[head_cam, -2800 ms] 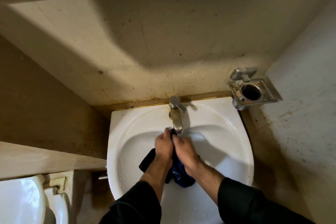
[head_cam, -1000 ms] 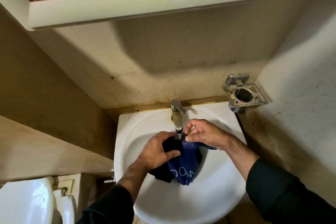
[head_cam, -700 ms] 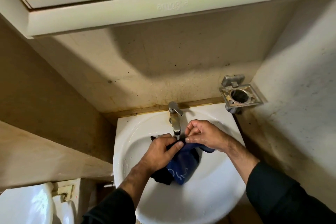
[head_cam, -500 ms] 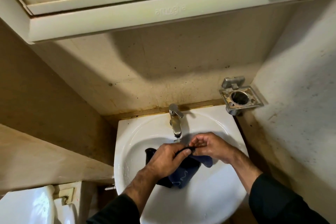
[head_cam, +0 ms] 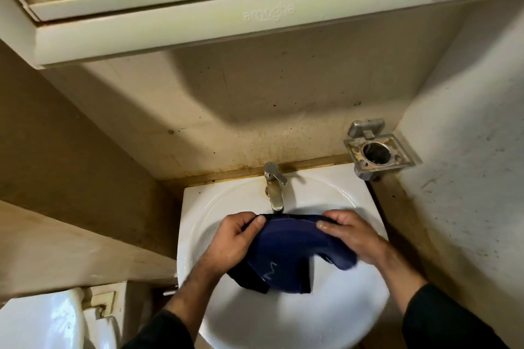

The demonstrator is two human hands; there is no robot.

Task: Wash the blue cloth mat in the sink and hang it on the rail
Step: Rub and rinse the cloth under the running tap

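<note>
Mat [head_cam: 286, 246] — bunched between the hands half a second ago — is now stretched wide under the tap [head_cam: 274, 190], over the sink [head_cam: 283, 317]. Left hand [head_cam: 232, 238] pinches its left edge, right hand [head_cam: 350, 231] grips the right. Judgement: rinsing continues — wringing and hanging remain; no rail in view.

The cloth mat [head_cam: 286, 246] gripped between the fingers of both hands is deep navy blue with a thin pale squiggly line below the left fingers; its underside looks near black. The sink [head_cam: 283, 317] under the fingers is glossy white, the tap [head_cam: 274, 187] beyond them silvery, both sleeves black
</note>
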